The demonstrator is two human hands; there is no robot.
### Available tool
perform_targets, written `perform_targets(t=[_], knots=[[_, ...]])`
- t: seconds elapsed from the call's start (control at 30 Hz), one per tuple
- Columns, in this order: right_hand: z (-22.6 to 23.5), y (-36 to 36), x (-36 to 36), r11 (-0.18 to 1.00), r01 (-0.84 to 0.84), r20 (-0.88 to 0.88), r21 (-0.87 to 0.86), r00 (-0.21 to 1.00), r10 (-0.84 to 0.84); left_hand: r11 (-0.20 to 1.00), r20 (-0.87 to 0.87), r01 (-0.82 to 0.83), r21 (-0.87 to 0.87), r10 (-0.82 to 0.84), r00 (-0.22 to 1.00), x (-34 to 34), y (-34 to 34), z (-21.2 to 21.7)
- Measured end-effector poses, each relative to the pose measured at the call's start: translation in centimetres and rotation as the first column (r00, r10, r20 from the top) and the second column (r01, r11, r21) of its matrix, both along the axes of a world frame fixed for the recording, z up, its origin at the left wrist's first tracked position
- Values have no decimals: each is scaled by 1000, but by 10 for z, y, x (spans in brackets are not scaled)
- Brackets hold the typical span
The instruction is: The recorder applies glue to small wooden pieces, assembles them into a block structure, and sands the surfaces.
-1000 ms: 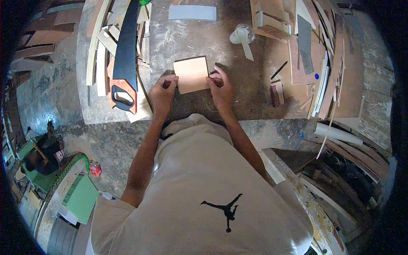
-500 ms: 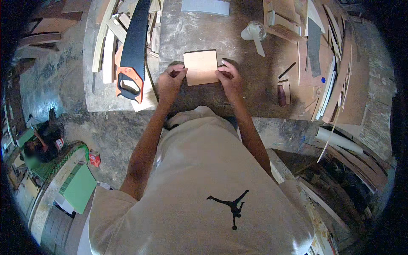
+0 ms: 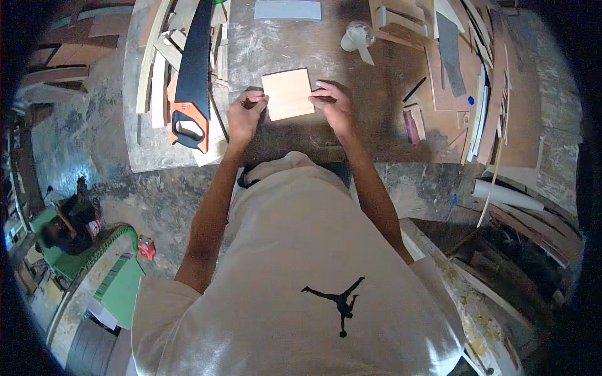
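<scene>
square panel [image 3: 288,94] of smooth matt wood, handsaw blade [image 3: 194,62] in dull dark-coated metal, saw handle [image 3: 188,130] of plastic, workbench top [image 3: 382,128] scuffed and stained, T-shirt [image 3: 276,244] of soft matt cloth, wood strips [image 3: 150,69] bare and unvarnished, floor [image 3: 153,200] rough-looking, mottled

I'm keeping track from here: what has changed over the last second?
Little beyond the view itself, which shifted with the head. Against the bench, the square wooden board shows no clear move. The left hand and right hand stay at its opposite side edges; nothing was taken up or let go. The handsaw and cup stayed put.
</scene>
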State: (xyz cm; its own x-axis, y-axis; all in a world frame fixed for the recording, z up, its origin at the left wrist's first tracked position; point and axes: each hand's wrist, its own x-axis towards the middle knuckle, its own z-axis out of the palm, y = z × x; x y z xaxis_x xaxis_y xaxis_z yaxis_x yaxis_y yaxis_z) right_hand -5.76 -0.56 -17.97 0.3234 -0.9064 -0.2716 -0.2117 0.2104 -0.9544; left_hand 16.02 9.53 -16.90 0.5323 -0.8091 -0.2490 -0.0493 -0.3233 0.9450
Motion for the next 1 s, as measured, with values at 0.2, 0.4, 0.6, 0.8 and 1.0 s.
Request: perform_targets(t=[0.2,0.4,0.6,0.8,1.0], knots=[[4,-4,3,997,-1,24,72,1000,0,964,525,207,-166,-91,846,1,-1,11],[3,-3,3,998,2,-22,59,1000,-1,779,795,622,-80,-326,511,-3,-23,39],[-4,-1,4,996,36,-11,81,999,-36,621,823,783,48,-469,321,-2,-32,25],[-9,-3,3,997,18,7,79,1000,-19,629,826,772,91,-481,294,-3,-32,24],[4,5,0,997,-33,55,74,998,29,632,828,770,85,-474,298,-2,-32,23]])
